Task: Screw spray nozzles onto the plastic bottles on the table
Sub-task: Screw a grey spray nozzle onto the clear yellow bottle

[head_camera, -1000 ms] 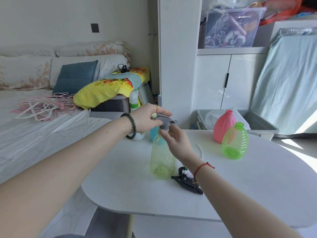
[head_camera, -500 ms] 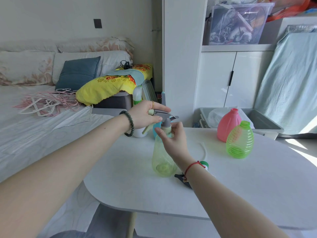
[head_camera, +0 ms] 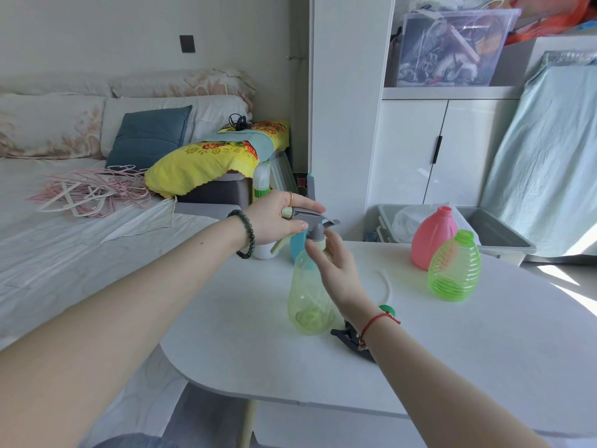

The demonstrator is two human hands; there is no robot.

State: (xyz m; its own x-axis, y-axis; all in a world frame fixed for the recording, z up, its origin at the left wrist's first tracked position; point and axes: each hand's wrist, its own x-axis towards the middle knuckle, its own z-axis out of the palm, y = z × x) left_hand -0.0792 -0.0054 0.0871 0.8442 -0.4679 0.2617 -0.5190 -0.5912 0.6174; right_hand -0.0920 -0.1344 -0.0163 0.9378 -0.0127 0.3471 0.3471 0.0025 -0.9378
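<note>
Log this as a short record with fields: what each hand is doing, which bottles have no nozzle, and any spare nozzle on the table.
left hand: grips the head of the grey spray nozzle
right hand: pinches that nozzle's collar atop the pale green bottle
no nozzle: pink bottle, ribbed green bottle, both upright
spare nozzle: black nozzle lying on the table, partly under the right wrist
</note>
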